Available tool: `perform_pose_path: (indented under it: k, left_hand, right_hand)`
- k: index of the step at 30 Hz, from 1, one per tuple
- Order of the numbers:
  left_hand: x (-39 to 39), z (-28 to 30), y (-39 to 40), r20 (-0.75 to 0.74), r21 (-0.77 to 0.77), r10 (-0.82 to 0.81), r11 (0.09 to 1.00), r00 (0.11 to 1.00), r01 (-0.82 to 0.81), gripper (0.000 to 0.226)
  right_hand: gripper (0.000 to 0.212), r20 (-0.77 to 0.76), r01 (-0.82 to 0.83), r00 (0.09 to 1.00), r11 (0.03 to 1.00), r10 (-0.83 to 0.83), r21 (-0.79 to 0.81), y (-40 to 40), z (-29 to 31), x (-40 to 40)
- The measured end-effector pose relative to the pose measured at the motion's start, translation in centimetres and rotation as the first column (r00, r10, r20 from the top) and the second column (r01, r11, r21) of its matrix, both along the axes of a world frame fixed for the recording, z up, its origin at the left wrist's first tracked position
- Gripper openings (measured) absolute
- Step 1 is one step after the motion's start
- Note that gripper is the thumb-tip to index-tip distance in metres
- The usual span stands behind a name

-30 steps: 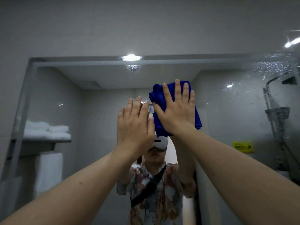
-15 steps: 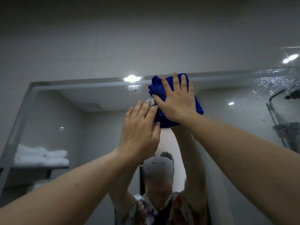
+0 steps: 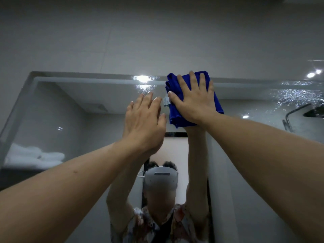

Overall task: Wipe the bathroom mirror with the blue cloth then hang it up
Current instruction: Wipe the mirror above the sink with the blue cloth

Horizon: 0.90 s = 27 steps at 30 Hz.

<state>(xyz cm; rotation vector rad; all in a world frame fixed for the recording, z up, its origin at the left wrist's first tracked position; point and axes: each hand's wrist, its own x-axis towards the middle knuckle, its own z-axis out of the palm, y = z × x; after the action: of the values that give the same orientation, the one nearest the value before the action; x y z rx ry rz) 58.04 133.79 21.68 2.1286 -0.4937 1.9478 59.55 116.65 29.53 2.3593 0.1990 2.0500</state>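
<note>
The bathroom mirror [image 3: 73, 109] fills the lower part of the head view, its top edge running across the middle. A folded blue cloth [image 3: 176, 113] is pressed flat against the glass right at that top edge, with a small white tag at its left side. My right hand [image 3: 194, 99] lies spread over the cloth, palm down, pinning it to the mirror. My left hand [image 3: 144, 123] is flat on the glass just left of the cloth, fingers together, holding nothing. Both arms reach up and forward.
Grey tiled wall [image 3: 122, 35] rises above the mirror. Water droplets [image 3: 294, 95] speckle the mirror's upper right. The reflection shows folded white towels [image 3: 33, 155] on a shelf at left, a shower head [image 3: 313, 111] at right, and the person wearing a headset.
Both hands have slid upward on the glass; the cloth went from mid-mirror to the top edge. The view has tilted up, showing more wall.
</note>
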Motion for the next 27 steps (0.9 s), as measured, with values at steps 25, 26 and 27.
perform_pose_path:
  k: [25, 26, 27]
  left_hand:
    - [-0.8, -1.1, -11.6, 0.031, 0.078, 0.102, 0.991, 0.994, -0.104, 0.06]
    - [-0.7, -1.1, -11.7, 0.026, 0.076, 0.108, 0.991, 0.994, -0.11, 0.06]
    - [-0.8, -1.1, -11.9, 0.017, 0.073, 0.114, 0.991, 0.993, -0.115, 0.061]
  right_hand:
    - [0.074, 0.019, -0.046, 0.999, 0.999, 0.046, -0.023, -9.1, 0.4, 0.1]
    - [0.074, 0.022, -0.044, 0.999, 0.999, 0.044, -0.019, -9.6, 0.6, 0.1]
    - [0.075, 0.024, -0.044, 0.999, 0.999, 0.044, -0.014, -10.1, 0.7, 0.1]
